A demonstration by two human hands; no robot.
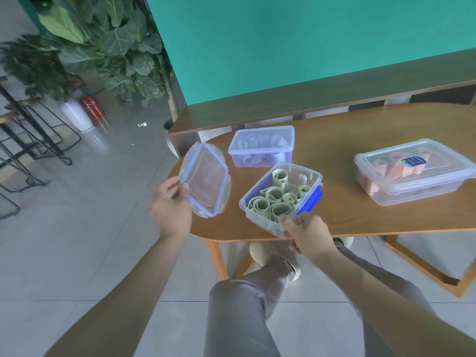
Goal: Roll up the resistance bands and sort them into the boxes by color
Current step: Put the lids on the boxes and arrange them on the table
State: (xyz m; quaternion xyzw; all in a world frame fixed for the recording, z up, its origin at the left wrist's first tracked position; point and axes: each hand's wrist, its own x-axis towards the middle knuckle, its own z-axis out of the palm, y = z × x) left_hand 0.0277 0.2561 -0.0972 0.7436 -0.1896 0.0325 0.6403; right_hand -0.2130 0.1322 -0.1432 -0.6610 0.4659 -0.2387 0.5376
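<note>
My left hand (pixel 171 207) pinches the lid (pixel 206 180); my right hand (pixel 306 234) grips the green-band box (pixel 260 222) overhanging the counter (pixel 360 202) edge, so it could tip.

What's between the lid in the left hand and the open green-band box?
Nothing visible. The left hand holds the lid tilted just left of the open box; bare table lies between. The green rolls sit below the rim. The right hand holds the box's near corner.

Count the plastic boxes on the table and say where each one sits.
3. The open box of green rolls sits at the near edge, the lidded box of pale bands behind it, and the lidded box of orange bands to the right.
</note>
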